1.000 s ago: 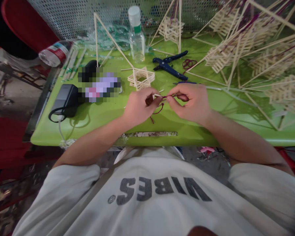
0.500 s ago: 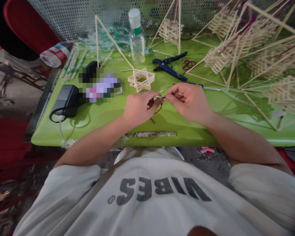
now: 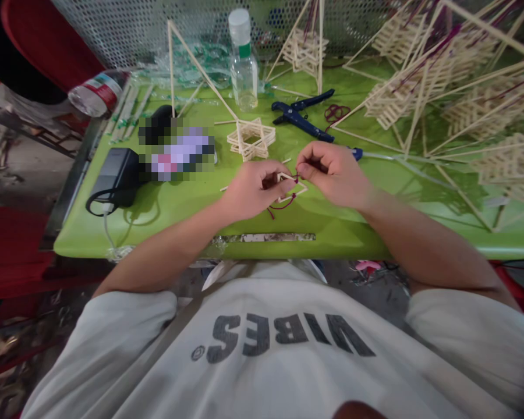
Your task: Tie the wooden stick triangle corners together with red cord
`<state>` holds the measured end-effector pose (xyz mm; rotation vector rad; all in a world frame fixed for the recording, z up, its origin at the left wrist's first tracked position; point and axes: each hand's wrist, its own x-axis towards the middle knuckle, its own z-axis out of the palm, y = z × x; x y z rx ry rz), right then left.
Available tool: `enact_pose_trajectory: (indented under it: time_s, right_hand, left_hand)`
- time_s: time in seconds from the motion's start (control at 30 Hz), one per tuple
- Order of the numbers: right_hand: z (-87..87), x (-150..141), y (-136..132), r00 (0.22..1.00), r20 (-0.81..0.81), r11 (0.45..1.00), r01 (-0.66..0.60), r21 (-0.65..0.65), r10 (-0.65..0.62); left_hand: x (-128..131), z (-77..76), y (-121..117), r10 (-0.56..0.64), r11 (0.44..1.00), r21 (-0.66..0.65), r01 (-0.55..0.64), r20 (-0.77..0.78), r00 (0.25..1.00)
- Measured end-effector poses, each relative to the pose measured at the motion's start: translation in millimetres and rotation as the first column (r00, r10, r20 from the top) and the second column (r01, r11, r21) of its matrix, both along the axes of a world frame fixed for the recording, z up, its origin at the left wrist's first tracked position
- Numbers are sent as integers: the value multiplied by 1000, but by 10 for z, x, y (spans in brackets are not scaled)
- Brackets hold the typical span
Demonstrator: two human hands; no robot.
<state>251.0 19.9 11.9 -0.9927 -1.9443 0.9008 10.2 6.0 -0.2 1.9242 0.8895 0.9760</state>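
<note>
My left hand (image 3: 259, 187) pinches a small frame of thin wooden sticks (image 3: 303, 188), part of which its fingers cover. A dark red cord (image 3: 283, 203) is tied to the frame and hangs in a loop below it. My right hand (image 3: 332, 173) is closed, thumb against index finger, on another stretch of that cord at the frame's upper right. Just beyond my hands a star-shaped stack of sticks (image 3: 251, 139) rests on the green table (image 3: 192, 233). Behind my right hand lie dark blue pliers (image 3: 303, 116).
Several stick pyramids with stacked stars (image 3: 428, 87) crowd the right side. A clear bottle (image 3: 244, 75) stands at the back. On the left are a black adapter (image 3: 117, 174), a phone (image 3: 186, 151) and a plastic bottle (image 3: 96, 95) on its side. A coil of red cord (image 3: 337, 114) lies beside the pliers.
The small frame has turned in my left hand, so more of its outline shows. My right hand has moved slightly up and away from it, drawing the cord.
</note>
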Motion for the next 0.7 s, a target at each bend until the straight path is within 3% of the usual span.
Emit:
enact_pose_trajectory:
  time_s: [0.13,0.27,0.37,0.43,0.5,0.7]
  right_hand:
    - [-33,-30,-15,1000,-1,1000,-16,-21,16]
    - [-27,-29,-18,998,-51,989,-56,-137,49]
    - [19,14,-1,981,-146,912,-176,-370,130]
    - [62,51,13,969,-191,859,-231,-458,158]
    - [109,80,21,964,-196,854,-250,-456,177]
    - [181,88,1,982,-49,952,-190,-242,184]
  left_hand:
    - [-3,16,7,-72,986,-141,84,89,993]
    - [-10,23,9,-81,985,-144,99,127,989]
    - [-17,21,7,-64,991,-112,75,102,993]
    - [-19,18,2,-53,995,-81,59,75,996]
    - [-17,15,-3,-36,998,-45,38,43,998]
    - [-6,12,-15,45,997,61,-42,-41,998]
